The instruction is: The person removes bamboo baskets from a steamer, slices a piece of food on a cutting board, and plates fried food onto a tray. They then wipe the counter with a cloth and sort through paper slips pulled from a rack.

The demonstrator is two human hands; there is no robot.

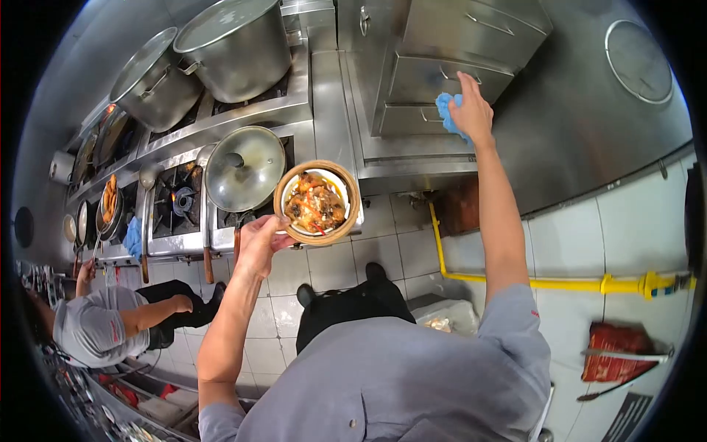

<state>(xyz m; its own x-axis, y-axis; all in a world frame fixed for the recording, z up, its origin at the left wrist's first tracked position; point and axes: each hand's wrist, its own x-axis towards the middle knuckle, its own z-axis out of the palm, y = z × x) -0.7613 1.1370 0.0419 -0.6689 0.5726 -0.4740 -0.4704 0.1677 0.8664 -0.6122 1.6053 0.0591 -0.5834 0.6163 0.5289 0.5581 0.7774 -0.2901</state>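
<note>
My left hand [259, 241] grips the near-left rim of a bamboo steamer basket [355, 197], thumb over the edge. A white dish inside holds saucy brown food [315, 205] with red strips and pale bits on top. My right arm reaches far forward to a steel cabinet [438, 81] with drawers. A crumpled blue cloth [449, 114] is tucked in my right hand [473, 110], its fingers stretched out by the handle of a drawer [458, 74]. Left of the steamer, a glass-lidded pan [247, 169] sits on the stove.
Two tall steel pots [234, 59] stand on the rear burners. Ladles lie across the stove [171, 239] front. A co-worker [103, 328] at the left handles a strainer of fried food [110, 199]. A yellow gas pipe [530, 282] runs low at right; red bag [615, 352] behind tongs.
</note>
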